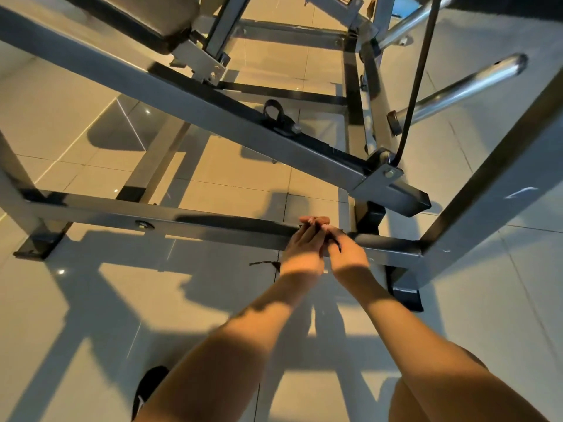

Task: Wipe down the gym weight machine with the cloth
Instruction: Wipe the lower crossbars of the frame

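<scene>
I have both hands down at the near base of the weight machine [213, 114], meeting on the low crossbar [213, 226] close to its right end, where it joins the right upright [502, 166]. My left hand [304, 246] lies over the bar with its fingers straight and pressed together, the tips reaching past the far edge. My right hand [348, 254] is tucked against it, fingers bunched, and seems to pinch the cloth [336, 243]. Only a dark scrap of cloth shows between the hands, plus a frayed end hanging below the left wrist. I judge this as mid-task, working along the bottom rail. Nothing marks wiped metal from unwiped, so I cannot say how much is done. The long stretch of bar to the left, the diagonal beam [304, 141], the chrome pegs [466, 86] and the padded seat [158, 22] at far left would all need a pass. The frame is square painted steel tube, matte grey with darker patches, bolted at the joints. The pegs are round and mirror-bright, a black cable [417, 86] drops between them, and the floor tiles [91, 300] are glossy.
</scene>
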`<state>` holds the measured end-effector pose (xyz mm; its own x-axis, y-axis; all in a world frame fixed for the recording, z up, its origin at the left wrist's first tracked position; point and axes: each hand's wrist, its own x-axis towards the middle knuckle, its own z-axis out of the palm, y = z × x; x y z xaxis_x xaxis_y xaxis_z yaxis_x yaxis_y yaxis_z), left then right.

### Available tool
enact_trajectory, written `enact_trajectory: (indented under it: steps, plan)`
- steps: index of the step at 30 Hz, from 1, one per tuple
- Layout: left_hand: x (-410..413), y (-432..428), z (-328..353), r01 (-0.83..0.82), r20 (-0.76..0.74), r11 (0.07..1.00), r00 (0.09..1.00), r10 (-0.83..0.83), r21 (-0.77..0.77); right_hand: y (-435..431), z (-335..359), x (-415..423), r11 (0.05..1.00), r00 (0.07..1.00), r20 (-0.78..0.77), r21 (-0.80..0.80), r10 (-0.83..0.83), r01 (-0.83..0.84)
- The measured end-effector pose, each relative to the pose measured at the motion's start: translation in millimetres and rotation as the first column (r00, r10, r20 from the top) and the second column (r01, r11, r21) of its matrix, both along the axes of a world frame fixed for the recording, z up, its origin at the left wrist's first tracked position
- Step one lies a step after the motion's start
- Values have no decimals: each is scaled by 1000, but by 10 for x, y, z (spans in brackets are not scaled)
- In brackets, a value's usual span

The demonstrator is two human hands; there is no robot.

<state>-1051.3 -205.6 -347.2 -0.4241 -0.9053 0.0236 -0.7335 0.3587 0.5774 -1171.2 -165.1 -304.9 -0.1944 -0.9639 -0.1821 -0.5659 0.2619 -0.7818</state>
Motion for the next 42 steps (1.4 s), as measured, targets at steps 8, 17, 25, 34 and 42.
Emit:
enact_trajectory:
  steps: [8, 17, 25, 34, 42]
  plan:
    - [577, -113, 165, -325, 83, 938, 938, 336, -124, 34, -71, -73, 1000, 999, 32, 22, 12, -13]
    - [-191, 30, 161, -43, -109, 992, 992, 55, 116, 179, -46, -227, 996, 979, 200, -81, -26, 43]
    - [-108, 583, 431, -22, -638, 740, 491, 593, 672, 318, -84, -113, 995, 802, 597, 89, -25, -35]
    - [341, 650, 25, -182, -496, 895, 779, 384, 407, 255, -58, 78, 990, 815, 580, 122, -19, -64]
    - [419, 468, -193, -526, -446, 725, 572, 689, 445, 154, -174, -184, 971, 998, -44, -231, 54, -62]
